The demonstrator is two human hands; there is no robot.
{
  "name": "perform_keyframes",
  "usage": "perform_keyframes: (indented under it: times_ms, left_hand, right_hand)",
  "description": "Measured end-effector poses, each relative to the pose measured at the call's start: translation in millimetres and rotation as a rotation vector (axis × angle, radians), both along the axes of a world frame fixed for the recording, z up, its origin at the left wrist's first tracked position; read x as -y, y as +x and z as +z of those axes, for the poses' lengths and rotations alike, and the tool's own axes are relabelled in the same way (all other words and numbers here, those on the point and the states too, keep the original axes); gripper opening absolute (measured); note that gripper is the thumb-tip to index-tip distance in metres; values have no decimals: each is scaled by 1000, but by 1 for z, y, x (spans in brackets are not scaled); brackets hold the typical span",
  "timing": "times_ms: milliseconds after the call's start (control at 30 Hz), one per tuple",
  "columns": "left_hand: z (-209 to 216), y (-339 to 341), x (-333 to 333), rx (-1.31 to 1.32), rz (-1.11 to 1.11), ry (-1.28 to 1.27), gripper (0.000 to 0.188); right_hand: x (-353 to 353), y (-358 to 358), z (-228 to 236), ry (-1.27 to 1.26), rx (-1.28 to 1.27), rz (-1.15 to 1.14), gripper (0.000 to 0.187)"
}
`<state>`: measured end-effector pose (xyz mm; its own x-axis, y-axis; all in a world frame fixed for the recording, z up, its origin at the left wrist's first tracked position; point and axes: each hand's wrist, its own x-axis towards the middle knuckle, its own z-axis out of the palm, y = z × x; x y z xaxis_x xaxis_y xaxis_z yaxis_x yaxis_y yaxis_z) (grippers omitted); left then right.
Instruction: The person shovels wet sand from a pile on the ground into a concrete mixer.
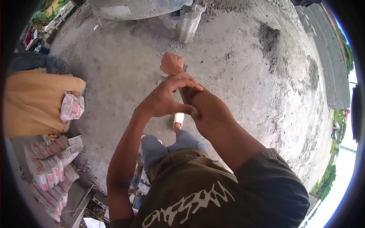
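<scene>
My left hand (pixel 163 97) reaches across to my right forearm (pixel 207 108). Its fingers curve over the top of the forearm and the thumb presses against the near side, with a gap between thumb and fingers. Beyond it, my right hand (pixel 173 63) is closed in a fist, and I see nothing in it. A dark band, perhaps a watch (pixel 185 67), shows at the right wrist, partly hidden by the arm. Below my arms, a white shoe (pixel 178 118) stands on the grey ground (pixel 125 76).
Stacked paper sacks (pixel 53 171) lie at the left, beside a tan sheet-covered pile (pixel 38 98) with a crumpled white bag (pixel 72 106) on it. Ahead stands a large grey metal container (pixel 129 9) next to a grey post-like piece (pixel 188 26). A block wall (pixel 327 57) runs along the right.
</scene>
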<state>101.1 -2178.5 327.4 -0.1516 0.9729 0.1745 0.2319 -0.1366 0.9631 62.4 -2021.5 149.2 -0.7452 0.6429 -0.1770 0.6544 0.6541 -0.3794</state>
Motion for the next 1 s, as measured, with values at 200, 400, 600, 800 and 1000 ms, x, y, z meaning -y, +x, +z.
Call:
perform_keyframes:
  times_ms: [200, 400, 600, 800, 1000]
  left_hand:
    - [-15, 9, -46, -94, -134, 99, 59]
    - [6, 16, -34, -231, -20, 300, 40]
    - [78, 47, -57, -495, -102, 296, 47]
    - [44, 23, -1, -430, 62, 173, 51]
    - [20, 38, 5, -277, 238, 226, 59]
  right_hand:
    - [-19, 15, -5, -34, 49, -15, 26]
    - [-15, 17, 14, -29, -30, -13, 19]
    - [6, 20, 14, 45, -10, -70, 21]
    - [4, 11, 28, -144, 152, -82, 17]
    - [-18, 17, 13, 78, -85, -110, 17]
